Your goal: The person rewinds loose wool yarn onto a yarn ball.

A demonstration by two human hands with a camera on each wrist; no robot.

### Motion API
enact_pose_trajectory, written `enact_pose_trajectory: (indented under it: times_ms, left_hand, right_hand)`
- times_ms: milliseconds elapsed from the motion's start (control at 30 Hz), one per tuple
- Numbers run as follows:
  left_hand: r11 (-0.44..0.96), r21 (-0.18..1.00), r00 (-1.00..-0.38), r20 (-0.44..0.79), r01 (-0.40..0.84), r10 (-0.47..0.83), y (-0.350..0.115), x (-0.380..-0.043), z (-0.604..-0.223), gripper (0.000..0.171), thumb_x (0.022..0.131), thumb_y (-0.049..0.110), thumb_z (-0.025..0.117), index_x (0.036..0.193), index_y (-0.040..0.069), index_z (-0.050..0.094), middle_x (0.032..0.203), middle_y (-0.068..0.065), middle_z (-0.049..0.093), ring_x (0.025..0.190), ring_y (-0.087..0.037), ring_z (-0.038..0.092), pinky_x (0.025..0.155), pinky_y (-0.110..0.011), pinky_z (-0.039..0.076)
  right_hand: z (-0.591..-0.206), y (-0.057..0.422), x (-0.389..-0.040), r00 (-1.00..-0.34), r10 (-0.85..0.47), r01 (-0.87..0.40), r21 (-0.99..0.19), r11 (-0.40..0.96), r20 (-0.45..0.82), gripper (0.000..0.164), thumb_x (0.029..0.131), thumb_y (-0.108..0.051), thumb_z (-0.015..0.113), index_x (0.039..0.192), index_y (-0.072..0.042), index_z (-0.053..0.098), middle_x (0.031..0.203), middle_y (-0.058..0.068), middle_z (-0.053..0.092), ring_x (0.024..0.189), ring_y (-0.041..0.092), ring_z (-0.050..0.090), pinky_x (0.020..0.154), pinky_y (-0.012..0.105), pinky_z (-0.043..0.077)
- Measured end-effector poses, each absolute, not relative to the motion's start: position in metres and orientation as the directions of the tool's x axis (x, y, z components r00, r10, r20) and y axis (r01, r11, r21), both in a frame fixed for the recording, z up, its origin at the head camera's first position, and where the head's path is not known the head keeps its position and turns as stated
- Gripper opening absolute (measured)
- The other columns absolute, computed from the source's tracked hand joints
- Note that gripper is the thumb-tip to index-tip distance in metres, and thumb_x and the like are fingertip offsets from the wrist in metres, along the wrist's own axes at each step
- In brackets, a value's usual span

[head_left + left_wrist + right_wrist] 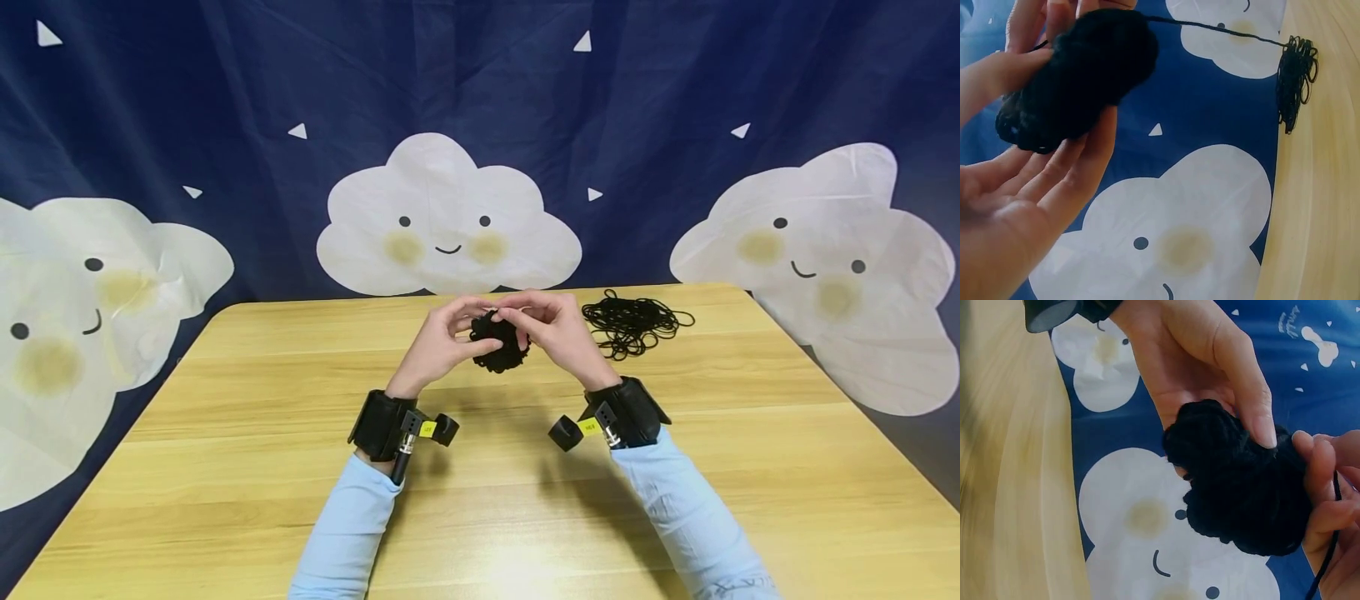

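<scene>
A thick bundle of wound black yarn is held up above the table between both hands. My left hand grips it, the thumb across the near side and the other fingers behind. At its top right, my right hand has curled fingers and pinches yarn against the bundle. In the right wrist view, a single strand runs down over the right hand's fingers. The left wrist view shows the strand stretching from the bundle to a loose heap of black yarn on the table.
The loose yarn heap lies in loops near the table's back edge, right of the hands. Behind the light wooden table hangs a dark blue curtain printed with white clouds. Each wrist wears a black strap with a small camera.
</scene>
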State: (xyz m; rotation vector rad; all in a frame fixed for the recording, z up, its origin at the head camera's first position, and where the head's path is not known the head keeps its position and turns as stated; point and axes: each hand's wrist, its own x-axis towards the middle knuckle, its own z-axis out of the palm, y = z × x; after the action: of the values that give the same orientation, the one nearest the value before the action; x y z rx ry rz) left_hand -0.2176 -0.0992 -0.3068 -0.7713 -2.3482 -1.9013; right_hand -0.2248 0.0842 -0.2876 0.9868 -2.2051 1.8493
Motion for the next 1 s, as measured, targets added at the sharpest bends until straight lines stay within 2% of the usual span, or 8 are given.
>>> enact_pose_trajectory:
  times_ms: [133,267,367,600,667,733,867,1000]
  left_hand:
    - [0.137,0.920,-0.863,0.283,0.368,0.419,-0.098,-0.217,-0.307,0.036,0.076,0.005,0.069,0.111,0.000,0.058,0.112,-0.012,0.058,0.105,-0.021,0.055,0.081,-0.033,0.050]
    - [0.137,0.912,-0.845,0.290,0.386,0.449,-0.098,-0.216,-0.307,0.031,0.076,0.003,0.069,0.105,-0.001,0.059,0.111,-0.011,0.057,0.108,-0.020,0.053,0.083,-0.035,0.048]
    - [0.119,0.912,-0.837,0.300,0.393,0.458,-0.098,-0.216,-0.307,0.029,0.076,0.002,0.069,0.102,-0.001,0.058,0.110,-0.011,0.057,0.106,-0.019,0.054,0.081,-0.035,0.049]
    - [-0.007,0.929,-0.840,0.338,0.371,0.424,-0.098,-0.214,-0.305,0.024,0.077,-0.002,0.066,0.098,-0.003,0.056,0.100,-0.009,0.060,0.091,-0.019,0.059,0.073,-0.030,0.052]
    - [-0.053,0.924,-0.844,0.368,0.378,0.391,-0.098,-0.214,-0.305,0.022,0.077,-0.005,0.065,0.096,-0.004,0.056,0.099,-0.006,0.060,0.093,-0.020,0.059,0.075,-0.031,0.052]
    - [-0.094,0.917,-0.849,0.396,0.388,0.350,-0.098,-0.214,-0.304,0.020,0.076,-0.008,0.064,0.094,-0.001,0.055,0.100,-0.003,0.058,0.097,-0.021,0.057,0.078,-0.032,0.051]
    - [-0.149,0.902,-0.862,0.432,0.406,0.265,-0.097,-0.215,-0.304,0.023,0.076,-0.010,0.063,0.091,0.005,0.056,0.101,-0.003,0.057,0.100,-0.021,0.055,0.081,-0.032,0.050]
    - [-0.182,0.890,-0.873,0.450,0.419,0.190,-0.096,-0.215,-0.304,0.021,0.076,-0.010,0.063,0.092,0.002,0.056,0.106,-0.004,0.055,0.102,-0.019,0.055,0.082,-0.033,0.050]
  right_hand:
    - [-0.287,0.084,-0.225,-0.806,-0.369,-0.530,-0.842,0.100,0.463,0.015,0.084,-0.011,0.061,0.093,-0.001,0.067,0.075,0.007,0.066,0.055,0.015,0.049,0.049,0.021,0.038]
    - [-0.289,0.084,-0.229,-0.821,-0.331,-0.528,-0.839,0.130,0.465,0.017,0.083,-0.014,0.064,0.092,-0.001,0.068,0.089,0.011,0.067,0.077,0.012,0.058,0.065,0.023,0.047]
    - [-0.294,0.087,-0.234,-0.833,-0.321,-0.505,-0.857,0.105,0.451,0.019,0.083,-0.015,0.064,0.094,0.000,0.068,0.095,0.009,0.066,0.086,0.013,0.059,0.073,0.026,0.048]
    - [-0.307,0.092,-0.242,-0.880,-0.330,-0.364,-0.931,0.009,0.341,0.023,0.087,-0.009,0.057,0.104,0.006,0.062,0.098,0.005,0.066,0.092,0.011,0.058,0.084,0.025,0.047]
    - [-0.309,0.092,-0.243,-0.889,-0.336,-0.333,-0.943,0.007,0.311,0.023,0.088,-0.005,0.054,0.105,0.009,0.060,0.096,0.003,0.066,0.090,0.009,0.059,0.082,0.024,0.048]
    - [-0.311,0.092,-0.243,-0.899,-0.331,-0.316,-0.948,0.036,0.287,0.022,0.087,-0.001,0.051,0.104,0.011,0.060,0.087,-0.001,0.065,0.078,0.006,0.058,0.072,0.019,0.048]
    - [-0.313,0.088,-0.243,-0.900,-0.332,-0.320,-0.946,0.060,0.283,0.017,0.087,0.002,0.050,0.095,0.013,0.060,0.065,-0.004,0.056,0.058,0.011,0.047,0.054,0.019,0.039]
    - [-0.317,0.085,-0.243,-0.885,-0.366,-0.324,-0.945,0.039,0.288,0.014,0.086,0.002,0.051,0.088,0.012,0.060,0.058,-0.001,0.053,0.055,0.016,0.047,0.053,0.023,0.040]
